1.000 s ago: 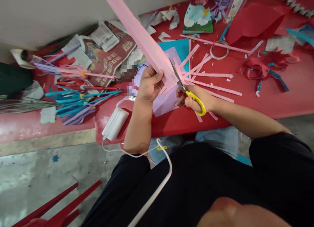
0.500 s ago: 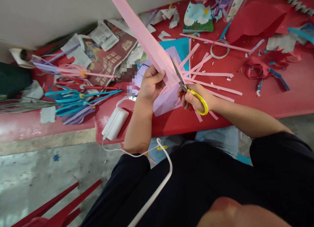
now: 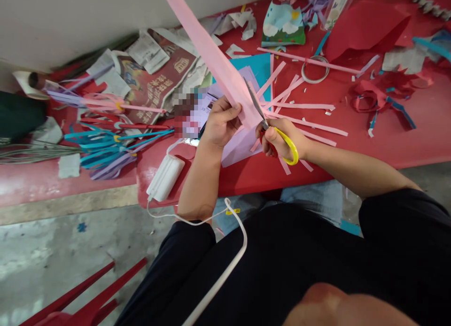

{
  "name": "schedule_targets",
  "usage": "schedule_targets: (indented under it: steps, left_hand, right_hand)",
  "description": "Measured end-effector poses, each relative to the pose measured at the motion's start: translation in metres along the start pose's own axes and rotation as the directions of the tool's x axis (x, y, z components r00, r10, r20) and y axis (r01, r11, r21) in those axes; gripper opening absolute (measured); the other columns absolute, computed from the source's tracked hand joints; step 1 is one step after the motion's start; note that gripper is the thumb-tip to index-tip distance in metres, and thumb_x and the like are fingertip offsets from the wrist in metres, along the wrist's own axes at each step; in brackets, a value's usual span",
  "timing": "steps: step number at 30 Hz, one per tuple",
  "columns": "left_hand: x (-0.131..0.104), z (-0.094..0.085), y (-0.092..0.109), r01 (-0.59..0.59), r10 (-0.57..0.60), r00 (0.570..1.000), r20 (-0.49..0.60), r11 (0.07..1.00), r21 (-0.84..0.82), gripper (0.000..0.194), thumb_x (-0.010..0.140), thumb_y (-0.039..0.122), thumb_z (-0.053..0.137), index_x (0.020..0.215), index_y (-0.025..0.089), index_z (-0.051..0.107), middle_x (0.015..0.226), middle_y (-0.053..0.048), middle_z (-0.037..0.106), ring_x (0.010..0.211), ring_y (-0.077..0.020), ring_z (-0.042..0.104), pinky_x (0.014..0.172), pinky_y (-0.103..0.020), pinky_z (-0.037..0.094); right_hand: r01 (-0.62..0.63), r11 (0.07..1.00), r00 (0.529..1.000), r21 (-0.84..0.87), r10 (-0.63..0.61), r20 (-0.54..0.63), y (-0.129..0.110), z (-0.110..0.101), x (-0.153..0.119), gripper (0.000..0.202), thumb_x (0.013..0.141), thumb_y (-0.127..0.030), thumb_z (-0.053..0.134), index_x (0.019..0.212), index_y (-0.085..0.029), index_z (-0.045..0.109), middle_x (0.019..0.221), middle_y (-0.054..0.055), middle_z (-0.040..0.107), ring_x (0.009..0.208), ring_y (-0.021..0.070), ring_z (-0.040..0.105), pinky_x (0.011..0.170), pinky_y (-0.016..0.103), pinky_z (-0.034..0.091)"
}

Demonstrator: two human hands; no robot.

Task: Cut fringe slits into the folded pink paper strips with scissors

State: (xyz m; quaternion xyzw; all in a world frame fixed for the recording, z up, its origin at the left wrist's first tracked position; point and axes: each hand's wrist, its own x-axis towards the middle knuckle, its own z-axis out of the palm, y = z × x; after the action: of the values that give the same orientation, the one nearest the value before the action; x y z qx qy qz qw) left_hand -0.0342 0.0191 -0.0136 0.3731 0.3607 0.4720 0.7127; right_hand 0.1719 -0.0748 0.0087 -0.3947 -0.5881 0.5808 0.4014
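My left hand pinches a long strip of pink paper near its lower end, and the strip slants up to the top left. In my right hand are scissors with yellow and red handles. Their blades lie along the right edge of the pink paper, close to its lower end. Several narrow pink paper strips fan out on the table behind my right hand. Purple paper and a blue sheet lie beneath the hands. A phone sits partly hidden behind my left hand.
On the red table are a tape roll, red paper scraps, a printed bag and bundles of blue paper loops. A white power bank with a cable lies at the front edge.
My left hand and the pink paper have shifted slightly right. The scissors have turned a little, their blades staying at the paper's right edge.
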Motion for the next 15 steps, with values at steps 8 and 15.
schedule_targets:
  steps: [8, 15]
  left_hand:
    - [-0.0018, 0.0004, -0.0008, -0.007, 0.003, 0.997, 0.082, 0.999, 0.041, 0.034, 0.092, 0.043, 0.101, 0.103, 0.023, 0.077, 0.096, -0.006, 0.083, 0.125, -0.0374, 0.084, 0.102, -0.043, 0.073]
    - [-0.0023, -0.0009, -0.0008, -0.013, 0.008, 0.995, 0.102, 0.999, 0.043, 0.037, 0.089, 0.045, 0.102, 0.104, 0.023, 0.075, 0.098, -0.006, 0.082, 0.117, -0.0350, 0.085, 0.093, -0.040, 0.072]
  right_hand:
    - [-0.013, 1.000, 0.999, -0.028, 0.012, -0.044, 0.0011, 0.0000, -0.0015, 0.083, 0.092, -0.104, 0.056, 0.090, -0.021, 0.063, 0.059, 0.000, 0.068, 0.044, 0.0138, 0.065, 0.040, 0.024, 0.049]
    - [-0.006, 0.999, 0.997, -0.053, 0.001, -0.080, 0.0018, 0.0047, 0.0000, 0.082, 0.092, -0.104, 0.057, 0.088, -0.022, 0.062, 0.056, -0.001, 0.066, 0.042, 0.0137, 0.062, 0.038, 0.025, 0.045]
